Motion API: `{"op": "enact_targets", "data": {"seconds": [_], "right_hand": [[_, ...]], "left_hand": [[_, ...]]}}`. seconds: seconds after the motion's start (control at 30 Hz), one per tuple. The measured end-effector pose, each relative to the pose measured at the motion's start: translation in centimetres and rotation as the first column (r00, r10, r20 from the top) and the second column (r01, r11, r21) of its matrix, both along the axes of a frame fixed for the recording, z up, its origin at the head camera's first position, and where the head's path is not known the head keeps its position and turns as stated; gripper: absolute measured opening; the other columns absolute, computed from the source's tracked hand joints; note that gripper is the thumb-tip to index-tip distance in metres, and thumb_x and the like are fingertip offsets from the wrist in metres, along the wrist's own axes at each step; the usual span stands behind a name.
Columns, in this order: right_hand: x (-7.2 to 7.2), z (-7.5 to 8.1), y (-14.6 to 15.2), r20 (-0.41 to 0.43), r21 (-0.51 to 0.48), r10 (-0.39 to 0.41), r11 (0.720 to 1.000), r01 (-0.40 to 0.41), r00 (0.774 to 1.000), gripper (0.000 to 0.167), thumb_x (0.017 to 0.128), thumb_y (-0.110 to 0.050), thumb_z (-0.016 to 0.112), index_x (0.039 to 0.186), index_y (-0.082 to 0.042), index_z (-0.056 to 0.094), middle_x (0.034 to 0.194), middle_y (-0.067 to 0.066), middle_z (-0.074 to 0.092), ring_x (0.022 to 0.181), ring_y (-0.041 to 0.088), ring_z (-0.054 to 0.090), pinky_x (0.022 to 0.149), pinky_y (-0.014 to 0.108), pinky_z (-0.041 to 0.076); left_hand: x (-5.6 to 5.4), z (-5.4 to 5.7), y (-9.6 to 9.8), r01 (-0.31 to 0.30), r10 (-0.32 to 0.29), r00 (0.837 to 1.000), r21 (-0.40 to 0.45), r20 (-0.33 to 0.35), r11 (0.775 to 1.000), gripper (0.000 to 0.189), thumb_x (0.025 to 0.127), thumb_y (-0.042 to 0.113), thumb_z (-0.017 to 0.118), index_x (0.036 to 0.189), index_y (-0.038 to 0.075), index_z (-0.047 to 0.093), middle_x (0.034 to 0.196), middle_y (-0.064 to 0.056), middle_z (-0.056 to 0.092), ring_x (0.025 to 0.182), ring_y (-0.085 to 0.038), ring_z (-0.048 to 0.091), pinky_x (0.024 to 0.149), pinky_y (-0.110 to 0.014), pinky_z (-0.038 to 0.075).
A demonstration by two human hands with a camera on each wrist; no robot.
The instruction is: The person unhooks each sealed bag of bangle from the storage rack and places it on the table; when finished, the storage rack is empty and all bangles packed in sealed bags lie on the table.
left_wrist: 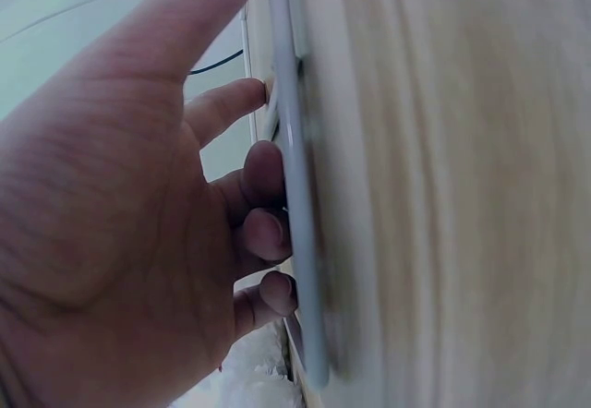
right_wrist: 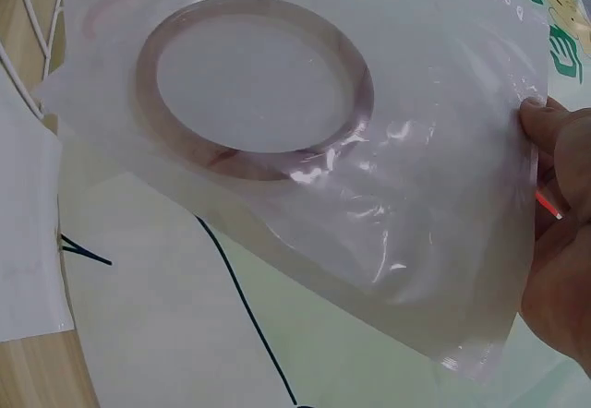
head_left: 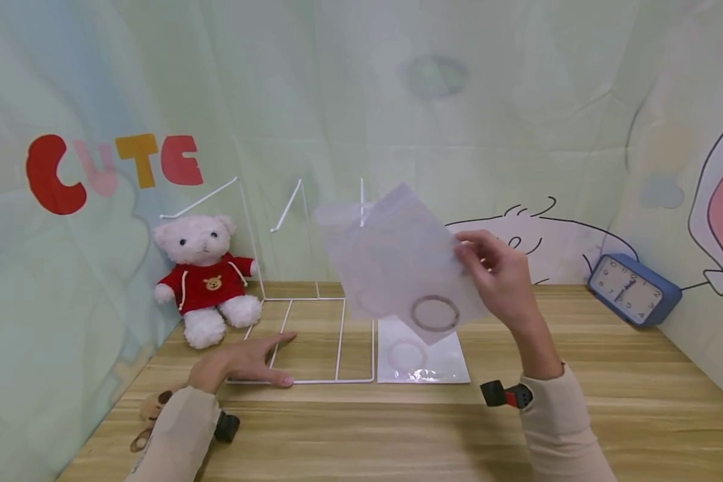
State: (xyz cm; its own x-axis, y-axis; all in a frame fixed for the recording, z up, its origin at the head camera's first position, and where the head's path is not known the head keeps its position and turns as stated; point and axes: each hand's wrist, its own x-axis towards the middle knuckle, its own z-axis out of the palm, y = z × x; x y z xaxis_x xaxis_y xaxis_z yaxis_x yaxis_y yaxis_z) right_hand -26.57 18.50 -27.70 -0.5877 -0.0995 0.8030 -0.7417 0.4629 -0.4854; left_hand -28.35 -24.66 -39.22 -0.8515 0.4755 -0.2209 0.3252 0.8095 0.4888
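My right hand pinches the edge of a translucent plastic bag, held tilted in the air. A brown ring shows at its lower corner. Behind it in the head view is another translucent bag with a faint pale ring, partly covered by the first. My left hand, thumb and forefinger spread, rests at the front of a white wire rack; its fingertips are right at the rack's bar. A flat bag with a pale pink ring lies on the table beside the rack.
A white teddy bear in a red sweater sits left of the rack, whose slanted prongs rise behind. A blue clock stands at the back right. Partly behind the left sleeve lies a small brown item. A printed curtain backs the wooden table.
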Motion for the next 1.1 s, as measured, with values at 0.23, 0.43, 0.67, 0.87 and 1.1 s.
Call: {"op": "enact_targets", "data": {"seconds": [0.23, 0.43, 0.67, 0.87, 1.1], "right_hand": [[0.5, 0.6, 0.0, -0.012, -0.037, 0.024, 0.999, -0.024, 1.000, 0.013, 0.096, -0.001, 0.066, 0.108, -0.001, 0.072, 0.082, 0.010, 0.069, 0.069, 0.009, 0.063, 0.059, 0.016, 0.054], [1.1, 1.0, -0.1, -0.035, -0.049, 0.024, 0.998, -0.026, 0.999, 0.016, 0.095, 0.000, 0.066, 0.109, -0.001, 0.071, 0.081, 0.011, 0.068, 0.071, 0.007, 0.064, 0.060, 0.015, 0.054], [1.6, 1.5, 0.0, -0.077, -0.065, 0.019, 0.998, -0.024, 0.997, 0.020, 0.093, 0.004, 0.067, 0.112, 0.000, 0.071, 0.081, 0.011, 0.067, 0.071, 0.005, 0.063, 0.062, 0.015, 0.054], [2.0, 1.9, 0.4, -0.101, -0.097, 0.018, 0.995, -0.027, 0.995, 0.023, 0.092, 0.005, 0.067, 0.114, -0.001, 0.070, 0.080, 0.013, 0.067, 0.068, 0.006, 0.062, 0.059, 0.015, 0.053], [2.3, 2.2, 1.3, -0.106, -0.119, -0.014, 0.993, 0.001, 0.994, 0.025, 0.094, 0.003, 0.066, 0.119, -0.001, 0.069, 0.084, 0.012, 0.069, 0.065, 0.007, 0.061, 0.057, 0.015, 0.052]], "left_hand": [[-0.1, -0.1, 0.0, -0.003, 0.003, 1.000, -0.003, -0.002, 1.000, 0.099, 0.080, 0.055, 0.078, 0.156, 0.009, 0.033, 0.152, -0.024, 0.041, 0.137, -0.047, 0.039, 0.109, -0.063, 0.032], [-0.1, -0.1, 0.0, 0.002, -0.002, 1.000, -0.004, -0.007, 1.000, 0.099, 0.081, 0.055, 0.078, 0.156, 0.009, 0.033, 0.151, -0.024, 0.041, 0.137, -0.047, 0.039, 0.108, -0.063, 0.032], [0.0, -0.1, 0.0, -0.006, 0.006, 1.000, -0.016, 0.003, 1.000, 0.099, 0.081, 0.056, 0.077, 0.157, 0.011, 0.033, 0.152, -0.024, 0.041, 0.137, -0.046, 0.039, 0.108, -0.064, 0.032], [0.1, 0.0, 0.1, -0.011, 0.011, 1.000, -0.012, 0.008, 1.000, 0.099, 0.081, 0.056, 0.077, 0.157, 0.011, 0.033, 0.152, -0.025, 0.041, 0.137, -0.047, 0.039, 0.108, -0.064, 0.032], [0.0, -0.1, 0.0, 0.000, 0.000, 1.000, -0.003, -0.004, 1.000, 0.098, 0.081, 0.055, 0.077, 0.156, 0.010, 0.033, 0.151, -0.025, 0.041, 0.137, -0.047, 0.039, 0.108, -0.064, 0.032]]}}
